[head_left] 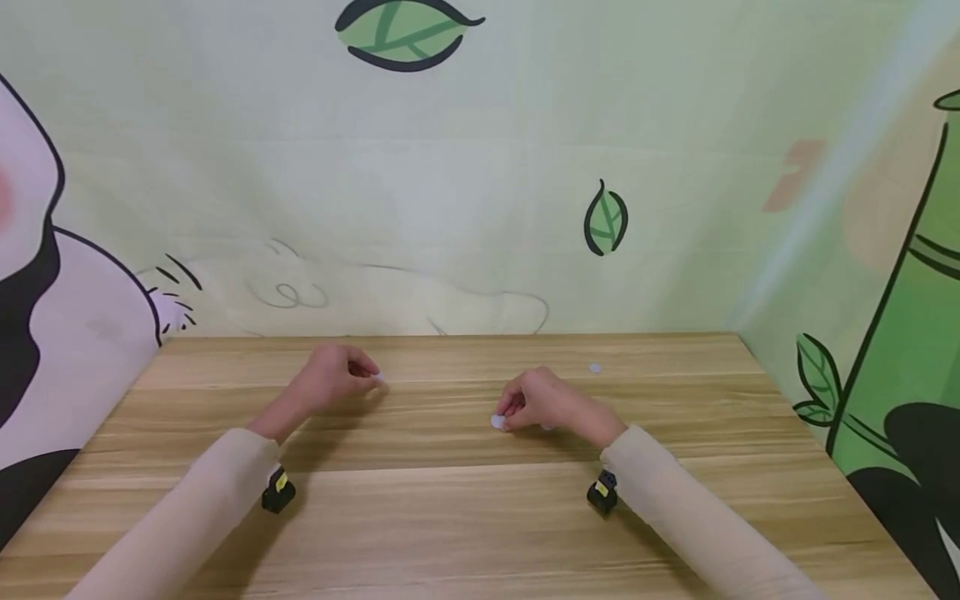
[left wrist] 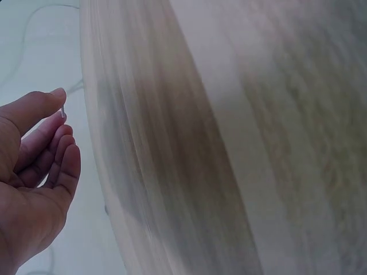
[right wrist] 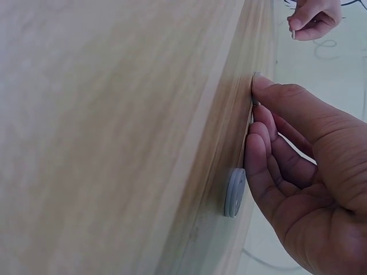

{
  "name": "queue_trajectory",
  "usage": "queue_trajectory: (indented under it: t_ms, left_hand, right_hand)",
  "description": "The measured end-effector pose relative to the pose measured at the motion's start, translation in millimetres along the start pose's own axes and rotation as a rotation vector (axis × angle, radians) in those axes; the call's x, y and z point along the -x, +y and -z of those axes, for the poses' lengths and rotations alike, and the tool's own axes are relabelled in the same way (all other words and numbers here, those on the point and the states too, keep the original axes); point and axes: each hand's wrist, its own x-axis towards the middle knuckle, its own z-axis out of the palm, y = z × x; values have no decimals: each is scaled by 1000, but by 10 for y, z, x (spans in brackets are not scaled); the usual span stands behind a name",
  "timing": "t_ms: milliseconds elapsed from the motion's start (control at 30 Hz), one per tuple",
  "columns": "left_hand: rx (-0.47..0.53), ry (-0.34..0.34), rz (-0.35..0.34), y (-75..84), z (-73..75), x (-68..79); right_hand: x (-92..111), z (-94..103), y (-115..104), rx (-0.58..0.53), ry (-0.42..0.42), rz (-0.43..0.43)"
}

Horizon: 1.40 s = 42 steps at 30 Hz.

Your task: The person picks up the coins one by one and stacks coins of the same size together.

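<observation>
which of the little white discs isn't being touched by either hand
The disc lying alone near the table's far right edge. Another disc sits at the right hand's fingers, and the left hand pinches a small white piece.

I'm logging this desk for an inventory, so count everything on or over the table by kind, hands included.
Hands: 2, left hand and right hand
Small pale discs: 4, pinched disc in the left hand, fingertip disc gripped by the right hand, palm-side disc, loose disc
Black wrist units: 2, left unit, right unit
Total: 8
</observation>
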Motion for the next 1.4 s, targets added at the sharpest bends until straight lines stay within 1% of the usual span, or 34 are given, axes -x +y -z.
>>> queue_trajectory:
  t_ms: [167,400,533,767,800,1000,1267,1400]
  left_hand:
    - [-6,-15,7,32,-15,17]
    - [12,-19,-29,74,-20,36]
    - [11,-21,-19,81,-29,41]
    - [35,-21,-44,109,-36,51]
    - [38,-21,-40,111,-38,54]
    - [38,-34,-46,123,-53,53]
    - [47,-36,-91,139,-79,59]
    - [47,-38,-93,146,-99,64]
  right_hand:
    - [2,-4,14,5,-2,-3]
    - [13,6,-10,-21,-2,9]
    - [18,12,-29,-17,-7,8]
    - [5,10,-15,-13,-4,11]
    - [4,10,-15,-13,-5,12]
    - [10,20,-25,-13,-6,4]
    - [6,11,-19,-11,-8,-18]
    - [9,12,-26,-18,-9,-26]
